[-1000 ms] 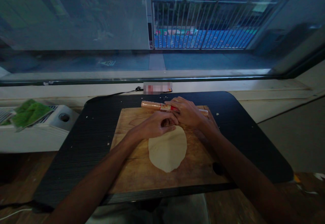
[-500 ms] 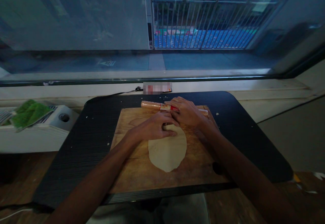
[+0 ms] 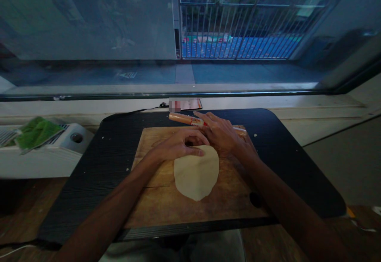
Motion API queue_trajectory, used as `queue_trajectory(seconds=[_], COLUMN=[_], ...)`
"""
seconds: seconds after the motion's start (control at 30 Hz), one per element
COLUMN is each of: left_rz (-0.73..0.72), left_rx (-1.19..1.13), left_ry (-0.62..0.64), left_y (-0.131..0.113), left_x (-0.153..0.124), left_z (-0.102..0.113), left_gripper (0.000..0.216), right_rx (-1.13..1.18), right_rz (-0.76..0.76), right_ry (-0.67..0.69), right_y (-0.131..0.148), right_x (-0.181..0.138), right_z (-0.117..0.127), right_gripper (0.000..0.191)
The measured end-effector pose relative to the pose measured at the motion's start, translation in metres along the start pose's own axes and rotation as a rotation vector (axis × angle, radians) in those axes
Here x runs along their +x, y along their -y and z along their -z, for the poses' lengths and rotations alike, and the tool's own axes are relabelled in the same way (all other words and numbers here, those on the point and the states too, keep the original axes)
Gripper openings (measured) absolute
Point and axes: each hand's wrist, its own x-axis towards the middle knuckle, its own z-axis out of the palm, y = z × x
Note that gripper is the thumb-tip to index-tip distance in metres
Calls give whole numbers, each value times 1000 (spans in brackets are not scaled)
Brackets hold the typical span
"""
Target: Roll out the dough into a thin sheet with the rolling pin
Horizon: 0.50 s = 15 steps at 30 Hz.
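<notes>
A flat, roughly round sheet of dough (image 3: 196, 174) lies on the wooden cutting board (image 3: 157, 210). At its far edge is my left hand (image 3: 181, 143), fingers curved and thumb apart from them, the thumb resting over the dough. Its fingertips come close to my right hand (image 3: 218, 131). That hand lies over the middle of a rolling pin (image 3: 182, 118), which has a clear wrapper and a red label. The pin slants across the board's far edge, left end farther away. My right palm and fingers hide its middle.
The board rests on a black table (image 3: 285, 174) dotted with white crumbs. Behind it, a phone-like object (image 3: 192, 104) with a dark cord lies on the windowsill (image 3: 253, 101). At left, a green cloth (image 3: 37, 133) sits on a white unit (image 3: 59, 161).
The rolling pin's left end has swung away from me, so the pin slants more. My left fingers have lifted and drawn back slightly toward the dough's far edge.
</notes>
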Motion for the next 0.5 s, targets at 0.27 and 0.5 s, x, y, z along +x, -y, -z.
queue_trajectory(seconds=[0.27,0.5], left_rz=[100,80], left_rx=[-99,-140], left_ry=[-299,-439], left_y=[14,12], left_x=[8,8], left_z=[4,12], left_gripper=[43,44], right_rx=[24,269], right_rz=[-148,6], right_ry=[-192,-1], right_y=[-23,-17], right_x=[-2,-1], right_z=[27,20], right_gripper=[35,25])
